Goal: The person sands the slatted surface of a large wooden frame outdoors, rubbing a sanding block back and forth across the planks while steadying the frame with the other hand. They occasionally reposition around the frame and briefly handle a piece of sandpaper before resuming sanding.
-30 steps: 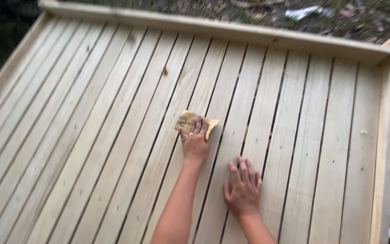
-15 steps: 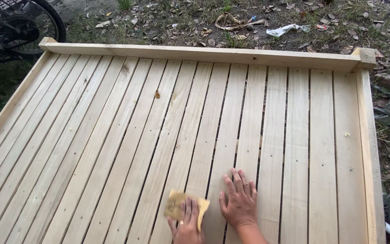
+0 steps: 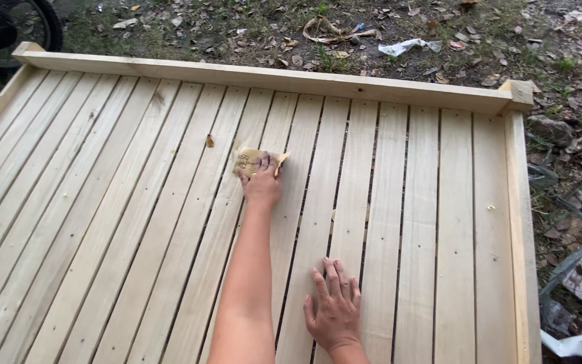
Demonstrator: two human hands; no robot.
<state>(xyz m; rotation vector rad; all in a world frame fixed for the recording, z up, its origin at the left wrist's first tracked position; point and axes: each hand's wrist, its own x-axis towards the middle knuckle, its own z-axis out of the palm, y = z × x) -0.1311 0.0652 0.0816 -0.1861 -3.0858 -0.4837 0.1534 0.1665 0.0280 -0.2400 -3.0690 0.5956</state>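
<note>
A large panel of pale wooden slats [image 3: 136, 222] in a wooden frame lies on the ground. My left hand [image 3: 262, 185] is stretched out over the middle slats and presses a tan piece of sandpaper [image 3: 249, 160] against a slat. My right hand [image 3: 335, 310] lies flat on the slats nearer to me, fingers spread, holding nothing.
The frame's far rail [image 3: 271, 77] and right rail [image 3: 523, 222] edge the panel. A small brown leaf [image 3: 209, 141] lies on a slat left of the sandpaper. Dirt with leaves and litter lies beyond, with a bicycle tyre [image 3: 28, 30] at top left and plastic scraps [image 3: 580, 283] at right.
My left hand drew the sandpaper back along the slat toward me, then pushed it away again to the middle of the panel. My right hand stayed flat on the wood.
</note>
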